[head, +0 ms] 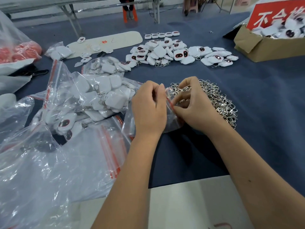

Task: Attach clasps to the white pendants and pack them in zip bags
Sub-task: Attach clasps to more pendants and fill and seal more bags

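Note:
Both my hands hold a small clear zip bag (171,120) with a red seal strip, just above the blue table. My left hand (148,108) pinches its top edge on the left side. My right hand (193,104) pinches the red strip from the right. Behind my right hand lies a heap of silver clasps (219,100). A pile of white pendants (165,52) with clasps attached lies further back in the middle. Left of my hands sit filled zip bags of pendants (99,95).
A stack of empty zip bags (109,146) and loose clear plastic (41,171) cover the near left. A cardboard box (257,45) of pendants stands at the back right. A white tray (113,40) lies at the back. The blue cloth (264,113) covers the table.

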`<state>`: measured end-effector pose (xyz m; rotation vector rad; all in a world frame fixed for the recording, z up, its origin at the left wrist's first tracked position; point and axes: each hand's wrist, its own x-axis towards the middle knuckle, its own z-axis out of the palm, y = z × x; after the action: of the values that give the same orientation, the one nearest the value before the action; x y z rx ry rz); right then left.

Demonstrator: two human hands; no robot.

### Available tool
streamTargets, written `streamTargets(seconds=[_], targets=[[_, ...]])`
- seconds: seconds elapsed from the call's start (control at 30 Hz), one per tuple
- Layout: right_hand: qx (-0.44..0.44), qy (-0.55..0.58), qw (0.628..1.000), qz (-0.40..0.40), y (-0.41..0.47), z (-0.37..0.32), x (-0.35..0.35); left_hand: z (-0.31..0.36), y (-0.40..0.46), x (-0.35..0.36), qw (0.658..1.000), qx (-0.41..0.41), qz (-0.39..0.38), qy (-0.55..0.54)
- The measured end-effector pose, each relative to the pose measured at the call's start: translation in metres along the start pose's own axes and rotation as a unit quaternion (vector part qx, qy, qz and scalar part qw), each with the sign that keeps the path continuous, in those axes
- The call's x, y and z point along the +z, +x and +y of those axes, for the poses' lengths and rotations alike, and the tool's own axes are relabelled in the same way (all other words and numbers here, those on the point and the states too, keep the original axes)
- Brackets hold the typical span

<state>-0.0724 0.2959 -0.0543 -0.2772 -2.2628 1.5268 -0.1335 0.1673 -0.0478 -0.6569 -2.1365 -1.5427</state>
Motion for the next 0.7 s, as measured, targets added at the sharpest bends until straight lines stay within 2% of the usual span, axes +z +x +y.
streamTargets(seconds=[0.07,0.13,0.17,0.23,0.37,0.6,0.7], targets=[[-0.015,-0.069,0.996,0.052,0.001,0.002,-0.001,-0.008,0.002,-0.002,0.997,-0.009,-0.06,0.038],[-0.031,-0.122,0.987,0.096,0.001,0.002,-0.004,-0.018,0.002,-0.003,0.979,-0.026,-0.14,0.148],[-0.041,-0.147,0.982,0.108,0.001,0.002,-0.005,-0.023,0.001,-0.004,0.965,-0.028,-0.165,0.2],[-0.054,-0.182,0.976,0.111,0.002,0.002,-0.007,-0.029,0.001,-0.008,0.954,-0.028,-0.182,0.238],[-0.022,-0.138,0.988,0.063,0.004,0.002,-0.011,-0.031,0.002,-0.012,0.955,-0.032,-0.176,0.237],[0.008,-0.057,0.994,-0.088,0.0,-0.007,-0.02,-0.032,0.004,-0.012,0.955,-0.041,-0.181,0.233],[0.031,-0.037,0.994,-0.095,0.0,-0.006,-0.016,-0.034,0.004,-0.014,0.954,-0.027,-0.186,0.234]])
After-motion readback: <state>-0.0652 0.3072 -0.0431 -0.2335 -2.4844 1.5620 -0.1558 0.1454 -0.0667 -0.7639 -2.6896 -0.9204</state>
